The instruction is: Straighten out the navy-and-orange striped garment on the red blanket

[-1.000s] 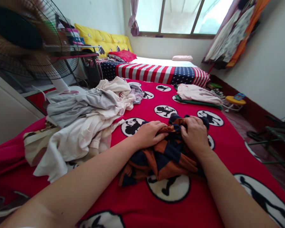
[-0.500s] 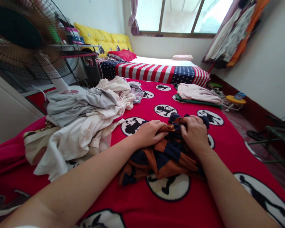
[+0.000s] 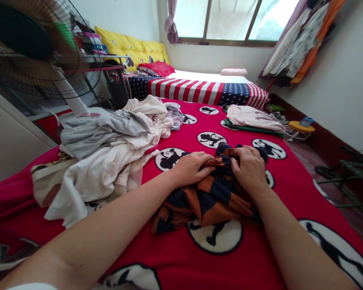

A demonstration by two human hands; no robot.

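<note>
**Bedroom surroundings**

Pile of pale clothes [image 3: 109, 157] lies left on red monkey-print blanket [image 3: 290, 181]. Folded pink garment [image 3: 254, 117] at far right edge. Standing fan [image 3: 33, 48] at left. Stars-and-stripes bedding [image 3: 199, 90], yellow headboard [image 3: 133, 48], window [image 3: 236, 20] behind.

No readable txt, labels or nos. anywhere — blanket [image 3: 284, 189] prints are pics only.

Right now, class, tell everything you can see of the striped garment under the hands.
The striped garment is soft cloth in wide navy and rust-orange bands, bunched and creased, not laid flat. It lies on the red blanket, covering part of a monkey print. The left hand and right hand both grip its far edge, fingers curled into the folds. No collar or sleeve can be made out.
</note>
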